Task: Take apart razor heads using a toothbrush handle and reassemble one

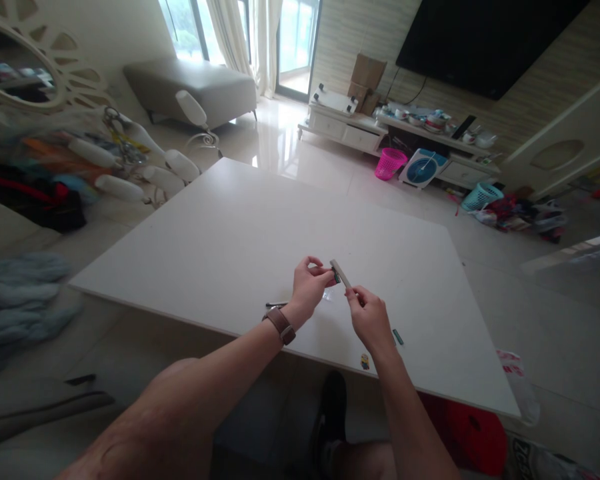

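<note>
My left hand, a brown-banded watch on its wrist, pinches a small dark green piece that looks like a circuit board. In my right hand is a slim, flat, grey strip-like tool. Its far end lies against or just beside the green piece; contact is too small to tell. Both hands are above the white table near its front edge. Another small green board lies on the table right of my right forearm. A dark, thin tool is partly hidden behind my left wrist.
The white table stretches away from me. A small yellow-and-blue cartoon figure lies near its front edge. A lamp with several white shades stands at the left. Beyond are a bench, a pink basket and a blue fan.
</note>
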`<state>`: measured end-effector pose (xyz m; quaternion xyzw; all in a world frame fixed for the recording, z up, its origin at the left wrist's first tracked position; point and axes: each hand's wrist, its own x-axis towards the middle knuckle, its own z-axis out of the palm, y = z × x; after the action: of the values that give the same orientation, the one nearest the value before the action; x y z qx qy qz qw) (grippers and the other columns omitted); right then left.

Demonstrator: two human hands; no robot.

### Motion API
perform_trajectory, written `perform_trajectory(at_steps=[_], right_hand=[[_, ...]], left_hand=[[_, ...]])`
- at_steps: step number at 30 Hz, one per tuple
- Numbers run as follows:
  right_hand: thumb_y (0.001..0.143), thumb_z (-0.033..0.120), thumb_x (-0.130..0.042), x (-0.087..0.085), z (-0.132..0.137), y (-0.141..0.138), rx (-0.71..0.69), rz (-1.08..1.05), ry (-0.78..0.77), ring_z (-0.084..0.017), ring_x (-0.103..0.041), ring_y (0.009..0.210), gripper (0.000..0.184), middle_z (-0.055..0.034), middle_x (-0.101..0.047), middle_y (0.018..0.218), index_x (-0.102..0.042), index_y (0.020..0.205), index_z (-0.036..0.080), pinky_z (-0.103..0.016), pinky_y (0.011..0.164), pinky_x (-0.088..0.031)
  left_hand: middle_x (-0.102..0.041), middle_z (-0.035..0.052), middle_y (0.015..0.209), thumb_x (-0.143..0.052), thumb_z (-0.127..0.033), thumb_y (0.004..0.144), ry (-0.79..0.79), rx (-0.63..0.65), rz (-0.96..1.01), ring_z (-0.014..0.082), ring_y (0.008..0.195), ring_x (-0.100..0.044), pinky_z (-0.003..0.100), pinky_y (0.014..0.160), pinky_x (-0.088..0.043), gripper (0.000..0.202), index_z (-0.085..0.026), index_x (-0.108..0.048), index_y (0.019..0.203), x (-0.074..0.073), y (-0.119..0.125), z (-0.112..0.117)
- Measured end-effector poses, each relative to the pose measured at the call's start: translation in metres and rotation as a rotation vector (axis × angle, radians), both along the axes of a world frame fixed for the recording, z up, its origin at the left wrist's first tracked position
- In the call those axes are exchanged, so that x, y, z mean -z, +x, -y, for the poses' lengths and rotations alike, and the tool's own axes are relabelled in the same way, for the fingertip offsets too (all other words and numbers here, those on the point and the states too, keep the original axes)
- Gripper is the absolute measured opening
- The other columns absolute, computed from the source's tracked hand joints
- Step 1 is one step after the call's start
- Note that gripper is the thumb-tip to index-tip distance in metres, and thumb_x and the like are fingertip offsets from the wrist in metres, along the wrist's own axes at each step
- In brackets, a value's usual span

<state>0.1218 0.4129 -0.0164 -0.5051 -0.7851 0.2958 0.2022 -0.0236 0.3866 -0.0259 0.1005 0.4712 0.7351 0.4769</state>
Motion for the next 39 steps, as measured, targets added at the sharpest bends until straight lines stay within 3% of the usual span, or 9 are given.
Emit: perform_trajectory(at_steps=[10, 20, 29, 39], right_hand=[[0.096, 0.051, -0.047, 0.012, 0.007, 0.016, -0.083, 0.033, -0.05, -0.014, -0.047, 0.057, 0.04, 0.0012, -0.056, 0.059, -0.066, 0.08, 0.021, -0.026, 0.056, -0.028], [0.095, 0.05, -0.047, 0.005, -0.001, 0.001, 0.0, 0.011, 0.016, -0.014, -0.043, 0.056, 0.039, 0.0013, -0.052, 0.056, -0.064, 0.076, 0.02, -0.026, 0.056, -0.026], [0.096, 0.051, -0.046, 0.011, 0.01, 0.015, -0.084, 0.023, -0.053, -0.014, -0.047, 0.057, 0.04, 0.001, -0.056, 0.059, -0.065, 0.078, 0.02, -0.026, 0.057, -0.028], [0.095, 0.05, -0.048, 0.006, 0.0, 0.002, -0.018, 0.008, 0.01, -0.013, -0.041, 0.054, 0.039, 0.0023, -0.05, 0.054, -0.065, 0.078, 0.02, -0.026, 0.055, -0.025]], left_hand=[[-0.07, 0.0021, 0.07, -0.077, -0.006, 0.066, 0.005, -0.066, -0.004, 0.0153, 0.071, -0.07, 0.042, 0.083, -0.06, 0.04, -0.018, -0.045, 0.087, 0.009, -0.017, 0.002], [-0.069, 0.0008, 0.069, -0.069, -0.002, 0.07, -0.008, 0.01, -0.02, 0.0138, 0.066, -0.069, 0.035, 0.074, -0.061, 0.032, -0.017, -0.047, 0.087, 0.001, 0.0, -0.001], [-0.07, 0.0021, 0.07, -0.072, -0.004, 0.068, 0.012, -0.081, -0.033, 0.0146, 0.07, -0.07, 0.039, 0.079, -0.061, 0.035, -0.017, -0.046, 0.088, 0.008, -0.021, 0.0], [-0.071, 0.0026, 0.069, -0.071, -0.003, 0.068, -0.011, -0.008, 0.001, 0.015, 0.068, -0.07, 0.039, 0.078, -0.061, 0.034, -0.017, -0.045, 0.085, -0.002, -0.001, -0.002]])
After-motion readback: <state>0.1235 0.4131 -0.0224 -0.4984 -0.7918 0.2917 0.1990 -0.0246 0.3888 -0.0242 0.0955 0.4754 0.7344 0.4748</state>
